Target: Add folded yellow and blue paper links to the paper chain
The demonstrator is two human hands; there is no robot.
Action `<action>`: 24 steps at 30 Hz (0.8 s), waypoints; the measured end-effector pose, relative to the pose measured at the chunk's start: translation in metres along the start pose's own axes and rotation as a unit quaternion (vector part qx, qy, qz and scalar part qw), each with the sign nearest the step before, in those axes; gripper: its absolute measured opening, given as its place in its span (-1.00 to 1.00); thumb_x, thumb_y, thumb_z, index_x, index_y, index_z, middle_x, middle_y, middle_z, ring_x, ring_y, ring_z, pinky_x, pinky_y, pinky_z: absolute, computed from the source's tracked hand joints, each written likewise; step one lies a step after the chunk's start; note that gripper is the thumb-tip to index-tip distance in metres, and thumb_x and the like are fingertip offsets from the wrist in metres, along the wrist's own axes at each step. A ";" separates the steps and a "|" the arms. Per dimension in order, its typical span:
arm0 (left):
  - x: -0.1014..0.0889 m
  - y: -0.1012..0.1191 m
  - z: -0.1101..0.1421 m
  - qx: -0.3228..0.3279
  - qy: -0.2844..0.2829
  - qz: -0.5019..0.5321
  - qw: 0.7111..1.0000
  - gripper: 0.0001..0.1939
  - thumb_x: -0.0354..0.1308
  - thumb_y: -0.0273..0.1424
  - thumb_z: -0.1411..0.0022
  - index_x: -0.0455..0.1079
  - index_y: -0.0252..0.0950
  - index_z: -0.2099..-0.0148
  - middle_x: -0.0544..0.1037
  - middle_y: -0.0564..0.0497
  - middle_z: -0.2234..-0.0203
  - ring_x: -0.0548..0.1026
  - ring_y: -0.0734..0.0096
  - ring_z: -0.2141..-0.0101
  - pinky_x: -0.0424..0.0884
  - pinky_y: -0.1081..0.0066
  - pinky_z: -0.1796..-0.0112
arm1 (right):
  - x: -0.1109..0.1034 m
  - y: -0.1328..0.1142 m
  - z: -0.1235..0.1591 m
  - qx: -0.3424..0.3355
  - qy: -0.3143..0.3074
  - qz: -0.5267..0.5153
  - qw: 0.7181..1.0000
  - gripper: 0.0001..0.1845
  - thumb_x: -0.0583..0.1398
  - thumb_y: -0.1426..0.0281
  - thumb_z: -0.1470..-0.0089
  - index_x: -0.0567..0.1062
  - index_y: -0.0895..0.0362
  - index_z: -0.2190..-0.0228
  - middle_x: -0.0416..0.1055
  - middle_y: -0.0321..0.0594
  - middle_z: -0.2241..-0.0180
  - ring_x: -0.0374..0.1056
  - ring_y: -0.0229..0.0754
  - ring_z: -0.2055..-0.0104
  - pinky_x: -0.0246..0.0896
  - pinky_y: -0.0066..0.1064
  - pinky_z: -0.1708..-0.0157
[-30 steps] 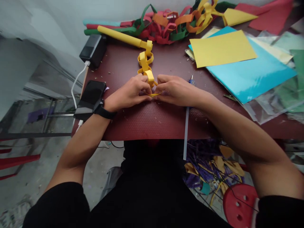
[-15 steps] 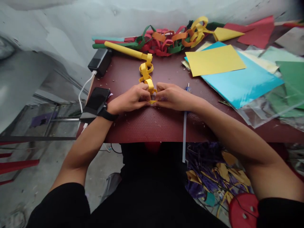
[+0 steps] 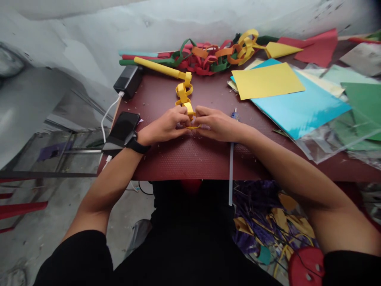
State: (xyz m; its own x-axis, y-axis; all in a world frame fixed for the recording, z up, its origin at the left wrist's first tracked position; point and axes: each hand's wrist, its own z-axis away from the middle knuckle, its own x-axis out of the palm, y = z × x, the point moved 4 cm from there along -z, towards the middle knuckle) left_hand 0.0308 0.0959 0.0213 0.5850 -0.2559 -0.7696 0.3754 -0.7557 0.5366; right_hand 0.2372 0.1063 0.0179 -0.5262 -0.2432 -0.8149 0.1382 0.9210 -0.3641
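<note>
A yellow paper chain (image 3: 183, 92) runs across the dark red table (image 3: 193, 155) from a rolled yellow paper tube (image 3: 156, 67) toward me. My left hand (image 3: 163, 126) and my right hand (image 3: 217, 124) meet at its near end. Both pinch a yellow paper strip (image 3: 193, 127) pressed flat against the table, fingertips nearly touching. A black watch (image 3: 136, 145) sits on my left wrist.
A phone (image 3: 122, 126) and a black charger (image 3: 128, 80) with a white cable lie at the left edge. A multicoloured paper chain (image 3: 214, 53) lies along the wall. Yellow (image 3: 266, 80), cyan (image 3: 297, 105) and green sheets cover the right. A white stick (image 3: 230, 171) overhangs the front edge.
My hands stay pinched on the yellow strip at the chain's end. The view has shifted slightly, so everything sits a little lower in the picture.
</note>
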 end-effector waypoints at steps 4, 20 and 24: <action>-0.001 0.004 -0.002 0.000 0.003 -0.013 1.000 -0.87 0.32 -0.42 -0.46 0.53 -0.19 0.22 0.64 -0.12 0.08 0.56 0.11 0.00 0.52 0.08 -0.10 | -0.001 0.001 0.000 0.011 0.016 0.004 1.000 -0.88 0.27 0.37 -0.42 0.63 0.13 0.16 0.48 -0.08 0.10 0.39 -0.08 0.10 0.35 -0.22 0.02; -0.003 0.000 0.002 -0.001 0.018 -0.009 1.000 -0.86 0.32 -0.35 -0.47 0.55 -0.17 0.23 0.67 -0.11 0.09 0.59 0.12 0.03 0.53 0.11 -0.03 | 0.000 0.001 -0.002 0.011 0.026 -0.013 1.000 -0.85 0.23 0.38 -0.48 0.62 0.11 0.16 0.47 -0.11 0.11 0.40 -0.09 0.07 0.37 -0.23 0.00; 0.000 0.000 0.002 0.005 0.005 -0.035 0.999 -0.81 0.31 -0.32 -0.47 0.52 -0.17 0.27 0.63 -0.08 0.16 0.55 0.16 0.12 0.47 0.15 0.05 | 0.003 0.003 -0.001 0.016 0.015 -0.022 1.000 -0.85 0.26 0.33 -0.48 0.61 0.11 0.16 0.49 -0.09 0.09 0.42 -0.07 0.04 0.38 -0.18 -0.05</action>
State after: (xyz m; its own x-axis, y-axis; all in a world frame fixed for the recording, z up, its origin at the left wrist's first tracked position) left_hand 0.0291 0.0951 0.0208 0.5647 -0.1959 -0.8017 0.4085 -0.7777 0.4778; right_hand 0.2352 0.1085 0.0154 -0.5569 -0.2745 -0.7839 0.1405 0.8991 -0.4146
